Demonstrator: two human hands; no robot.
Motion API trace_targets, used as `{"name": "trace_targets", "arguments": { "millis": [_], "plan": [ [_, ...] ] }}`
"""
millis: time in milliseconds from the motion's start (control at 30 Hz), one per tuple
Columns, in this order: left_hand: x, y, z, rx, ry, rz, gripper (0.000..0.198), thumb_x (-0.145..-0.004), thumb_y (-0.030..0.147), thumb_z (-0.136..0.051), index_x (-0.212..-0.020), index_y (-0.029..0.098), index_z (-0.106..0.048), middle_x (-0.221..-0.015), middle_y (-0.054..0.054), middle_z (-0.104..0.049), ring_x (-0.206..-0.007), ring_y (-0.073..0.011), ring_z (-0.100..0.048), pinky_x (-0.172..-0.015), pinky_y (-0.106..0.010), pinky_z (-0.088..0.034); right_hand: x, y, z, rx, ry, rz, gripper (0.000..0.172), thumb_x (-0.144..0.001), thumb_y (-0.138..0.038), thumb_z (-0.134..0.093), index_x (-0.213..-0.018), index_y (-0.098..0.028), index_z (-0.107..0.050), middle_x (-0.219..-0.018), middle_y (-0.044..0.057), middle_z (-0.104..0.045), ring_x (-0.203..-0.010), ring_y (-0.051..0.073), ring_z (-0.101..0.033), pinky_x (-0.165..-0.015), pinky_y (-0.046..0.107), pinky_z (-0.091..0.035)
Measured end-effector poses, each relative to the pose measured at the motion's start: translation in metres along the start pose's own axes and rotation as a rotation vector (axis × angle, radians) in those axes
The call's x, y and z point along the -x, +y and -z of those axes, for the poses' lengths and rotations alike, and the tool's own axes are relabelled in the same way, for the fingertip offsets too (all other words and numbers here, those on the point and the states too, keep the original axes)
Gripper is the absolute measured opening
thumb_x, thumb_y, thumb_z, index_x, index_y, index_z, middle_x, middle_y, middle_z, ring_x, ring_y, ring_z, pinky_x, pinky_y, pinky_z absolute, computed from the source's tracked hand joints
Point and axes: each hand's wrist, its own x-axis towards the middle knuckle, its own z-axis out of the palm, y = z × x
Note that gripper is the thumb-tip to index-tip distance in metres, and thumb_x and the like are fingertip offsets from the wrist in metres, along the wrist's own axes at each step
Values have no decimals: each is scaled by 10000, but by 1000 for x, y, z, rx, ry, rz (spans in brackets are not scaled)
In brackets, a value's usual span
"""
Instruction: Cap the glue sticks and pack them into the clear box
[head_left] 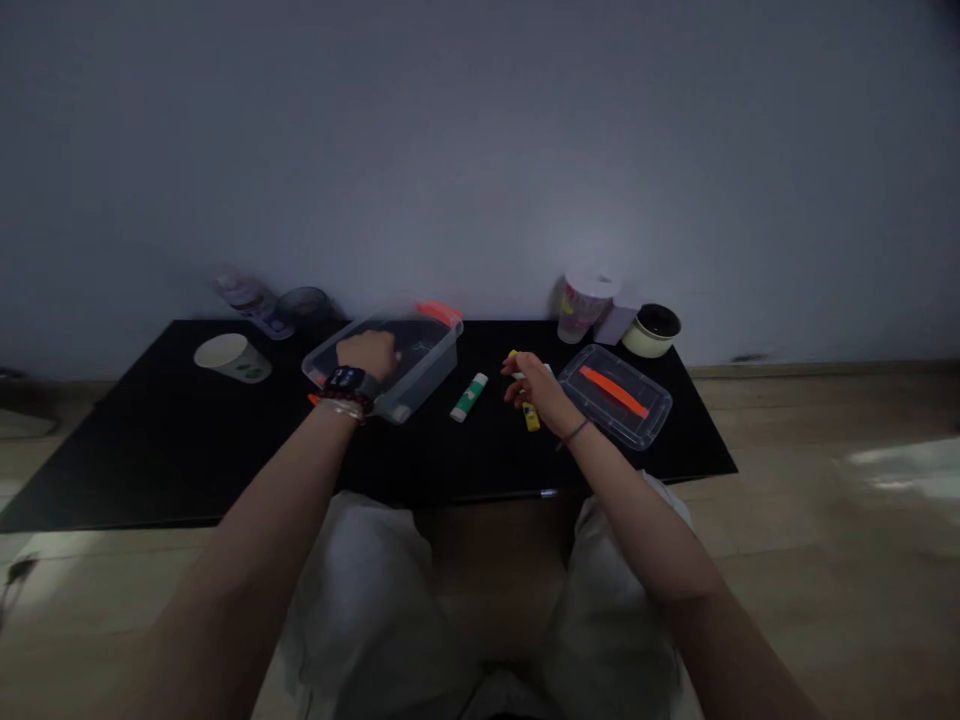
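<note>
My left hand (366, 355) is down in a clear plastic box (427, 385) with an orange bit at its back corner; the fingers (384, 352) are curled in tight, and I cannot tell if they hold anything; the box sits near the back of the black desk (187, 450); my right hand (534, 385) is over a small yellow thing (531, 418); the fingers (514, 366) are a bit spread, and I cannot tell if they grip it; a glue stick (469, 397) lies between my hands; a clear lid (615, 397) with an orange strip lies just beside my right hand; a paper cup (232, 357) lies on its side at the left; a cup with a lid (583, 305) and a small round pot (651, 330) are at the back on the right.
</note>
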Motion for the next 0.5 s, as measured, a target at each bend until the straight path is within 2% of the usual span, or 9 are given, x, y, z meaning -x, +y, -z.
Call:
{"name": "trace_targets", "arguments": {
  "millis": [33, 100, 167, 233, 300, 367, 433, 500],
  "plan": [
    [6, 15, 5, -137, 48, 14, 193, -862, 320, -630, -774, 149, -647, -827, -131, -682, -1102, -394, -612, -971, -565, -409, -1, -1, 4, -11, 13, 21, 340, -951, -543, -512, -954, -207, -563, -932, 1, -610, -552, 56, -582, -460, 176, -421],
    [23, 46, 9, -250, 155, -87, 286, -957, 357, -487, -1044, 174, -689, -1061, -148, -709, -1092, -346, -631, -902, -448, -454, -4, -5, 12, -34, 37, 63, 412, -900, -615, -555, -937, -204, -559, -881, -8, -613, -549, 64, -581, -466, 183, -418],
    [42, 73, 4, -221, 175, -157, 329, -980, 383, -455, -1135, 207, -685, -1076, -112, -723, -1029, -286, -658, -836, -360, -460, -6, -8, 20, -51, 51, 100, 483, -837, -676, -602, -931, -204, -559, -836, -13, -619, -553, 75, -581, -469, 188, -409],
    [59, 89, -11, -171, 137, -225, 304, -979, 366, -474, -1127, 222, -697, -1024, -83, -737, -959, -242, -670, -790, -316, -450, -9, -10, 29, -41, 65, 131, 530, -782, -712, -640, -921, -207, -559, -795, -15, -621, -557, 86, -577, -469, 191, -393],
    [70, 93, -30, -152, 56, -244, 268, -972, 351, -502, -1089, 228, -710, -956, -68, -741, -906, -223, -672, -743, -297, -438, -12, -10, 38, 12, 81, 161, 535, -771, -722, -642, -905, -211, -556, -772, -13, -624, -562, 95, -571, -479, 198, -386],
    [76, 88, -49, -165, -43, -229, 249, -972, 343, -510, -1067, 233, -712, -927, -62, -737, -890, -220, -672, -709, -291, -432, -14, -10, 46, 163, 122, 205, 475, -827, -681, -601, -890, -212, -553, -758, -10, -627, -574, 106, -564, -512, 213, -403],
    [77, 79, -64, -190, -121, -214, 249, -974, 331, -506, -1093, 231, -700, -987, -69, -728, -929, -226, -668, -704, -290, -440, -15, -8, 55, 474, 193, 271, 344, -904, -548, -568, -889, -205, -567, -776, 4, -641, -642, 128, -584, -596, 241, -445],
    [74, 71, -74, -226, -160, -205, 269, -972, 320, -506, -1156, 222, -676, -1118, -89, -696, -1018, -241, -651, -734, -297, -463, -15, -6, 61, 893, 251, 304, 193, -937, -375, -556, -915, -190, -606, -853, 42, -671, -781, 168, -623, -705, 275, -467]
  ]
}}
